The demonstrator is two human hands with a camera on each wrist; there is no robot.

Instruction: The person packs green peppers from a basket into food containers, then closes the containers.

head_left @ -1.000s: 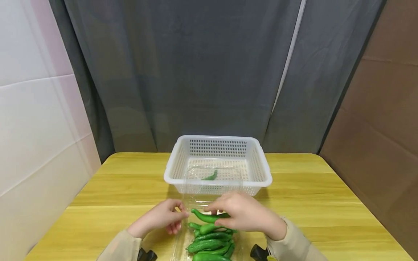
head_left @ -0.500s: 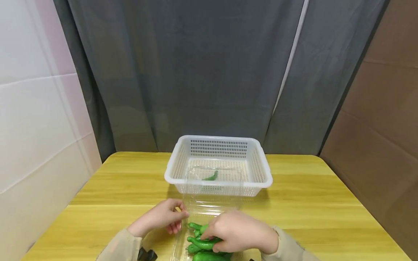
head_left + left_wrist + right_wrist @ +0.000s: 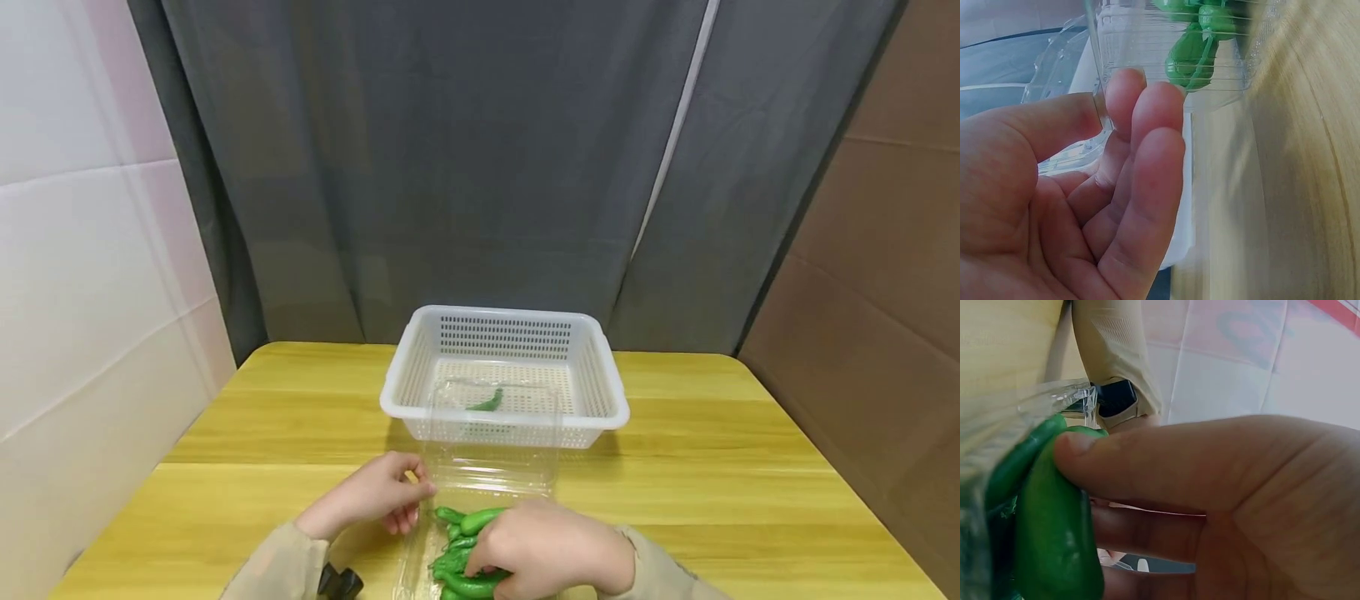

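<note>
Steadying clear clamshell box (image 3: pixel 480 492) w/ pinching left hand (image 3: pixel 375 500) at tabletop's near edge, right hand (image 3: pixel 547 554) grips green pepper (image 3: pixel 1054 537) inside.

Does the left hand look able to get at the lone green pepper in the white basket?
Probably yes: the left hand only pinches the clear container's edge, and the white basket is open-topped around the green pepper.
</note>
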